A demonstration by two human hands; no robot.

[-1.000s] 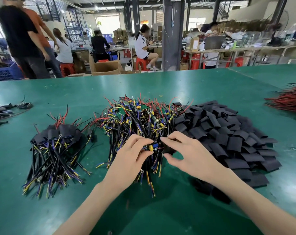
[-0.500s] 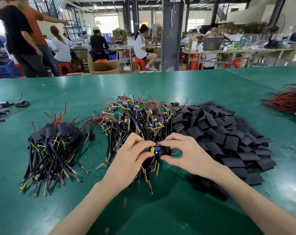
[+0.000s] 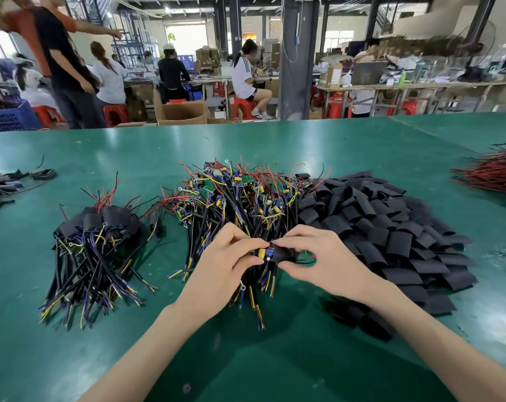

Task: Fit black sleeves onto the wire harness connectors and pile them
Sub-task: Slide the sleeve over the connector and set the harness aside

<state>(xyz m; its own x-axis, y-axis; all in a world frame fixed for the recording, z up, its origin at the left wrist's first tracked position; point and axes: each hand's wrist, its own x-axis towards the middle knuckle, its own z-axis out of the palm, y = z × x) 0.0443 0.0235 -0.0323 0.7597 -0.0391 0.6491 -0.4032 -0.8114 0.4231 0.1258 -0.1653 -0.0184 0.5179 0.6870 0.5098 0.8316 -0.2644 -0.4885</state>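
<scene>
My left hand (image 3: 220,265) pinches the yellow and blue connector (image 3: 265,253) of one wire harness over the middle heap of bare harnesses (image 3: 240,198). My right hand (image 3: 324,259) pinches a black sleeve (image 3: 283,254) that sits partly over that connector. The harness wires hang down below my fingers. A big heap of loose black sleeves (image 3: 391,227) lies to the right. On the left lies the pile of sleeved harnesses (image 3: 95,248).
The work lies on a green table (image 3: 275,358). A bundle of red and black wires (image 3: 492,174) lies at the right edge, and dark scraps (image 3: 11,184) at the left edge. Beyond the table, people stand and sit among benches, red stools and cardboard boxes.
My right hand has brought a black sleeve up to the connector in my left hand and slid it partly over the connector. Both hands have lifted slightly from the heap.
</scene>
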